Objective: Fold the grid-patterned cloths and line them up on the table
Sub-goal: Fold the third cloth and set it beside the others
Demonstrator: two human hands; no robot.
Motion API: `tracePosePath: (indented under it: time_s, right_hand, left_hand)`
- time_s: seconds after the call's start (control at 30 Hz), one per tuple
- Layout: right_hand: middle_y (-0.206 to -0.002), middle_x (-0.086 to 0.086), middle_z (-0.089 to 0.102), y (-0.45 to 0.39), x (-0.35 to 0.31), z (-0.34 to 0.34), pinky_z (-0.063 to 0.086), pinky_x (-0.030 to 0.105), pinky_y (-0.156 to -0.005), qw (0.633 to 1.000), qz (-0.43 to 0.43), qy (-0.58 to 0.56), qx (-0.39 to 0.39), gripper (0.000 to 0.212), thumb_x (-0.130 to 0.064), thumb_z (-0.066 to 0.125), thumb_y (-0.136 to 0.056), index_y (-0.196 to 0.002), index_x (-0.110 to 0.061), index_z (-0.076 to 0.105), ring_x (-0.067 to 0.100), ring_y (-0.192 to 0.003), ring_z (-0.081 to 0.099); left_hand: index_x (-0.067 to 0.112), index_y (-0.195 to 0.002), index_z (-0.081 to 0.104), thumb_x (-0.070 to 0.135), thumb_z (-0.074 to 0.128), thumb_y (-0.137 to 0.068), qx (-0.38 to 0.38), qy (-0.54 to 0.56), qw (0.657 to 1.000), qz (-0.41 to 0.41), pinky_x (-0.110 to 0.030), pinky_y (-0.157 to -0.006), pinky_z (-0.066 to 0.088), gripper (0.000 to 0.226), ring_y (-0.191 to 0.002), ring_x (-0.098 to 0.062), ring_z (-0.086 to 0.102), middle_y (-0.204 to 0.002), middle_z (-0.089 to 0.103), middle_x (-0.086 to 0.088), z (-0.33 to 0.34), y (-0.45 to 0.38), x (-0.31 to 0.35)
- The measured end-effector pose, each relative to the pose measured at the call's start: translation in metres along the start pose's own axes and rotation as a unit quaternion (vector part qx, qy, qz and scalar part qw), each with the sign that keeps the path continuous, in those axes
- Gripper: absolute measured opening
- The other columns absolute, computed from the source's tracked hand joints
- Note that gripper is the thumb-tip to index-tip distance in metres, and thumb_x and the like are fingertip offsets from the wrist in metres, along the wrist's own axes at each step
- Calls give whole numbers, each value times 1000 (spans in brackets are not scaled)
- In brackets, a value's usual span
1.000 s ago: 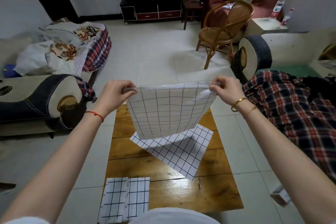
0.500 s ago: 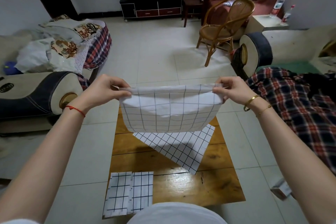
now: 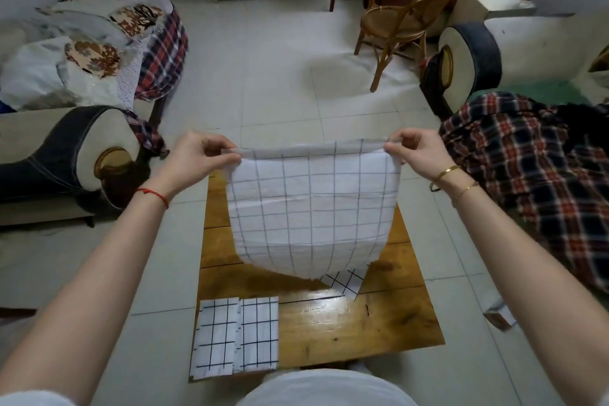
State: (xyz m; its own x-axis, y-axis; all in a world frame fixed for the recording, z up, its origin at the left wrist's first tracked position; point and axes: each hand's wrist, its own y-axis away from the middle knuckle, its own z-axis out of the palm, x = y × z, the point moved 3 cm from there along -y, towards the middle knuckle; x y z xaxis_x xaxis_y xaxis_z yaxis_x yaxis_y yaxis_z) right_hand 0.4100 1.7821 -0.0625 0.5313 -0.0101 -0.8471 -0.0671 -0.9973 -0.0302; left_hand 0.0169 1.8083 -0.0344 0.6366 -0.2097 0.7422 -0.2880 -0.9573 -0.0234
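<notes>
I hold a white grid-patterned cloth (image 3: 313, 208) in the air above the wooden table (image 3: 346, 326). My left hand (image 3: 197, 158) pinches its top left corner and my right hand (image 3: 418, 152) pinches its top right corner. The cloth hangs down and its lower edge curves toward me. Behind it, only a corner of another unfolded grid cloth (image 3: 344, 282) shows on the table. Two folded grid cloths (image 3: 216, 338) (image 3: 258, 333) lie side by side at the table's near left corner.
A sofa arm (image 3: 66, 155) stands to the left of the table, and a plaid blanket (image 3: 540, 181) lies over the sofa on the right. A rattan chair (image 3: 412, 10) stands farther back on the tiled floor. A small box (image 3: 497, 318) lies on the floor at right.
The view has tilted down and the cloth now hangs longer and lower over the table, hiding most of the flat cloth behind it. Both hands keep their grip on the top corners.
</notes>
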Motion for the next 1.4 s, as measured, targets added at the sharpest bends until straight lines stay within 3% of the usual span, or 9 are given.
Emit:
tracePosePath:
  time_s: [0.13, 0.37, 0.53, 0.67, 0.93, 1.1, 1.2, 1.3, 1.4]
  right_hand:
    - [-76, -4, 62, -27, 44, 27, 37, 7, -59, 997, 48, 29, 46, 5, -13, 69, -84, -84, -9, 69, -8, -61, 50]
    - [-80, -4, 66, -70, 115, 74, 47, 28, -73, 987, 122, 65, 88, 4, -14, 67, -82, -81, -12, 71, 12, -76, 56]
    - [-80, -2, 66, -87, 150, 97, 52, 34, -78, 978, 170, 50, 107, 7, -8, 64, -81, -80, -8, 70, 15, -78, 59]
    - [-81, 4, 69, -87, 158, 108, 52, 17, -61, 975, 194, 12, 108, 14, -4, 59, -84, -75, -10, 68, 5, -53, 61]
    - [-79, 8, 69, -74, 173, 123, 58, 40, -78, 968, 213, -57, 116, 20, 4, 55, -86, -75, -9, 65, 25, -70, 71]
    - [-77, 11, 70, -46, 173, 129, 56, 19, -69, 975, 198, -34, 95, 16, 1, 56, -86, -78, -4, 68, 0, -61, 66]
    - [-72, 2, 71, -23, 179, 132, 56, 27, -72, 968, 227, -51, 99, 22, -9, 55, -87, -72, -20, 67, 14, -70, 70]
    - [-75, 5, 70, 0, 183, 137, 58, 31, -74, 947, 271, -123, 118, 23, 0, 52, -86, -77, -9, 71, 24, -72, 71]
    - [-78, 10, 71, 30, 188, 141, 58, 30, -75, 934, 308, -136, 119, 25, 1, 47, -88, -84, -1, 72, 26, -74, 71]
  left_hand:
    - [17, -88, 74, 19, 76, -81, 30, -17, 999, -33, -23, -76, 55, 8, -74, 3, 64, -83, 72, 3, 33, -30, -44]
    - [19, -87, 76, 11, 75, -80, 31, -10, 996, -88, -33, -82, 56, 11, -84, -11, 67, -86, 73, 4, 90, -73, -104]
    - [16, -94, 75, 7, 72, -82, 31, -34, 993, -112, -20, -80, 48, 15, -88, -11, 63, -88, 69, 7, 111, -91, -127]
    - [14, -95, 75, 6, 72, -81, 39, -38, 990, -128, -14, -79, 46, 17, -86, -11, 63, -89, 70, 5, 120, -94, -140]
    - [19, -89, 78, 5, 73, -81, 31, -10, 991, -129, -18, -83, 52, 17, -86, -6, 65, -87, 72, 9, 127, -80, -152]
    - [16, -87, 78, 7, 74, -80, 3, -10, 988, -153, -25, -81, 55, 12, -83, -9, 67, -85, 73, 7, 136, -58, -165]
    - [15, -87, 78, 4, 74, -79, -3, -2, 987, -160, -15, -77, 53, 14, -78, 0, 65, -82, 73, 5, 144, -39, -168]
    - [11, -87, 77, 3, 74, -80, -11, 6, 986, -166, -2, -70, 46, 11, -77, 12, 61, -79, 69, 12, 154, -16, -167]
    - [15, -85, 76, 4, 72, -81, -42, -1, 982, -186, -14, -78, 51, 13, -79, 2, 64, -81, 70, 8, 168, 11, -174]
